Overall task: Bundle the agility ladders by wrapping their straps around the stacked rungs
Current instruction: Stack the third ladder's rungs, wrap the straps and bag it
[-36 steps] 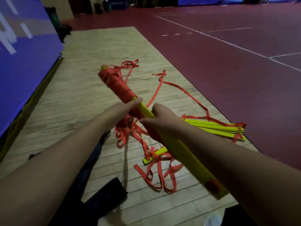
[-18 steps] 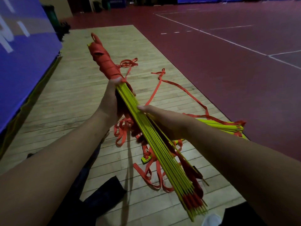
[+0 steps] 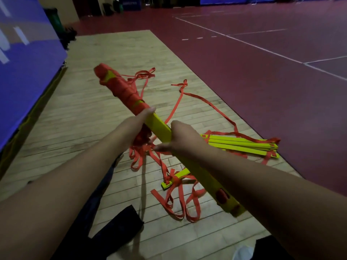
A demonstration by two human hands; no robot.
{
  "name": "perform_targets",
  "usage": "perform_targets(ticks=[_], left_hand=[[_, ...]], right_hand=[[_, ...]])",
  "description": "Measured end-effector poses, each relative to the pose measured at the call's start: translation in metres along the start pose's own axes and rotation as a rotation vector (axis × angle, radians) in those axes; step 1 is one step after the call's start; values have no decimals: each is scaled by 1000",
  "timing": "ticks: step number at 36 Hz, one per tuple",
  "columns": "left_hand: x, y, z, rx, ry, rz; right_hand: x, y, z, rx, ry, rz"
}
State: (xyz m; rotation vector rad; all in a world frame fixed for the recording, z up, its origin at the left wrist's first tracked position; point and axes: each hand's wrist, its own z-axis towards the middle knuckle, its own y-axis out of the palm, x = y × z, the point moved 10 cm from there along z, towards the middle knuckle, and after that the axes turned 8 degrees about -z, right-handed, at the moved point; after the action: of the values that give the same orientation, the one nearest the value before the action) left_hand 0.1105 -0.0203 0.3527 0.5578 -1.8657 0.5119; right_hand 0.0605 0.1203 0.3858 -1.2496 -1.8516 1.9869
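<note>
Gripping the rung stack (image 3: 159, 126) at centre with my left hand (image 3: 141, 121) and right hand (image 3: 185, 136), I am seeing strap (image 3: 122, 89) wound only over its 11 o'clock end, the rest dangling, another ladder (image 3: 244, 145) unbundled at 3 o'clock.

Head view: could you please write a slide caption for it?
Left hand and right hand hold stacked yellow rungs, far end wrapped in orange strap.

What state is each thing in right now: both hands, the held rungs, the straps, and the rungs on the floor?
Held rung stack, held up, far end wrapped in strap, near half bare.
Left hand, grips the stack at the wrap's edge.
Right hand, grips the stack's middle.
Loose strap, hanging tangled to the floor.
Floor rung stack, lying flat, unwrapped.
</note>
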Motion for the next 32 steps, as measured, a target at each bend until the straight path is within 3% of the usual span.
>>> perform_targets(ticks=[4, 9, 11, 14, 16, 20, 23, 26, 30, 32], left_hand=[[6, 8, -7, 31, 20, -176], [23, -2, -11, 64, 117, -342], [27, -3, -12, 47, 133, -392], [34, -1, -14, -21, 178, -448], [39, 0, -15, -76, 208, -442], [35, -9, -10, -130, 133, -327], [24, -11, -12, -236, 29, -122], [18, -3, -17, -279, 42, 56], [14, 8, -16, -208, 6, -46], [12, 3, -14, -135, 13, -121]], right_hand=[[-12, -8, -3, 132, -87, -214], [-20, -11, 2, 6, -139, 57], [-11, -4, 2, -107, -60, 271], [-6, 29, -13, -465, 45, 601], [-10, 33, -18, -538, 19, 656], [-9, 11, -9, -345, -2, 593], [-2, -3, 0, -172, 28, 460], [4, -8, 7, -54, 45, 307], [1, -7, 8, -20, 6, 120], [-2, -6, 9, -44, -30, 163]])
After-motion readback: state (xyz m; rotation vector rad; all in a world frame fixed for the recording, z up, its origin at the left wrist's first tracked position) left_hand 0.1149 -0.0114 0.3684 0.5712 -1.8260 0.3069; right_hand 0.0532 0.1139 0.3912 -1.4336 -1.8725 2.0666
